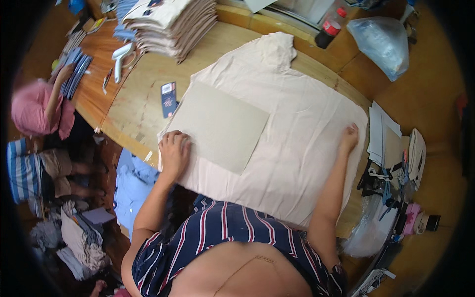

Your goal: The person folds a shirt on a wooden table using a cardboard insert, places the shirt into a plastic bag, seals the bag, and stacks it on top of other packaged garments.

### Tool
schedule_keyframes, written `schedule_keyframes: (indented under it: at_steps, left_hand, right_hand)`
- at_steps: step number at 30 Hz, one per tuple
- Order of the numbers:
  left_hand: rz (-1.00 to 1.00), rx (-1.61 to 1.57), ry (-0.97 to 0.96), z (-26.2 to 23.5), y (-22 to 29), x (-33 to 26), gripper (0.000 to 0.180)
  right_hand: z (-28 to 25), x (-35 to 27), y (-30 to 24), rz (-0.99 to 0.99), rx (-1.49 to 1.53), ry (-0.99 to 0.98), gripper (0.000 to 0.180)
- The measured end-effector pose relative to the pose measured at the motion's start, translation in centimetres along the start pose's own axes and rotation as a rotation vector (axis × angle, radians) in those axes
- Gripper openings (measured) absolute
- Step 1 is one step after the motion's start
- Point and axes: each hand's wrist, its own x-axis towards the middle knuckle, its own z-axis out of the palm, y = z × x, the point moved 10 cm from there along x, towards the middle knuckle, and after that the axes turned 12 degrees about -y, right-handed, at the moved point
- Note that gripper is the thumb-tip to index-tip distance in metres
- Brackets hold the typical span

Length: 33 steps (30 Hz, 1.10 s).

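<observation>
A pale pink shirt (302,128) lies spread out on the table before me, with a sleeve bunched at its far end. On its left part rests a flat grey-beige cardboard sheet (222,128), tilted relative to the table edge. My left hand (175,152) lies on the shirt's left edge, its bent fingers slightly apart beside the cardboard's near left corner. At the far right side, my right hand (350,137) has its fingers curled together on the cloth near the shirt's right edge. A dark blue tag (168,100) is on the table just left of the cardboard.
A stack of folded shirts (170,29) stands at the back left, near a white handheld tool (121,60). A bottle (330,28) and a plastic bag (381,45) sit at the back right. Papers (383,133) lie at right. A person in pink (42,109) handles folded clothes at left.
</observation>
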Motion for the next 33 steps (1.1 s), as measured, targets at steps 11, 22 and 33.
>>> schedule_keyframes:
  at_steps: [11, 22, 33]
  left_hand:
    - [0.087, 0.027, 0.165, 5.9, 4.6, 28.6, 0.033]
    - [-0.031, -0.902, -0.597, 8.8, 5.0, 34.2, 0.019]
    - [0.353, -0.525, -0.585, -3.5, 1.2, 15.6, 0.028]
  right_hand:
    - [0.2, 9.8, 3.4, 0.389, -0.566, -0.146, 0.029]
    - [-2.6, 10.0, 8.3, 0.243, -0.399, -0.129, 0.051]
    - [-15.8, -5.6, 3.6, -0.095, 0.877, -0.333, 0.046]
